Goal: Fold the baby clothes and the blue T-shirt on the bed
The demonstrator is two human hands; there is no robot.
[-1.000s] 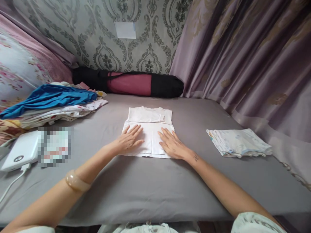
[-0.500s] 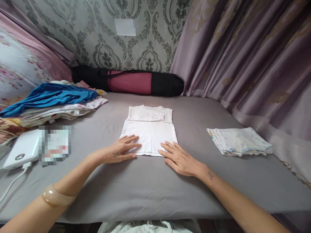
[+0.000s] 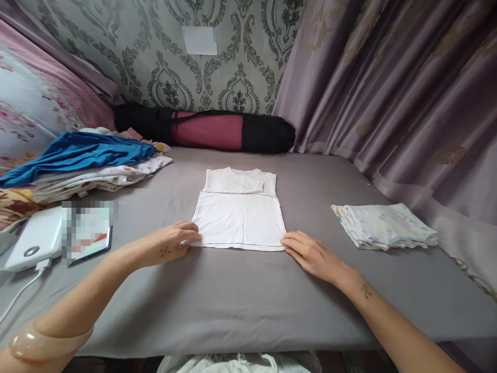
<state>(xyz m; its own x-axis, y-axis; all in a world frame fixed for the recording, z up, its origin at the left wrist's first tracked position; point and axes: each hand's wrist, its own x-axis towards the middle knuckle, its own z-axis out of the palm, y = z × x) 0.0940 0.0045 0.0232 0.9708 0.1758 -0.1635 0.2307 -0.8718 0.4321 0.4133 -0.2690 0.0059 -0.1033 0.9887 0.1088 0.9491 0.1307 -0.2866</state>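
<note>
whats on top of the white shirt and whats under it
A sleeve lies folded across the white shirt; the left hand and right hand touch its near corners. Gray sheet shows around it; whatever is directly beneath is covered.

Gray sheet (image 3: 248, 305): softly lit; diffuse shadow (image 3: 149, 292) below the left forearm (image 3: 103, 285), toward the front edge.
White shirt (image 3: 240, 215): brightest, crisp.
Curtain (image 3: 388, 83): dimmer, wide-angle stretch.
Phone (image 3: 99, 244), left edge: partly pixelated.

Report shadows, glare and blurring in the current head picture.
Head view: soft shadow on the gray sheet below the left hand; pale highlight on the bangle; white shirt bright, central crease visible; pixel blocks over most of the flat device.
</note>
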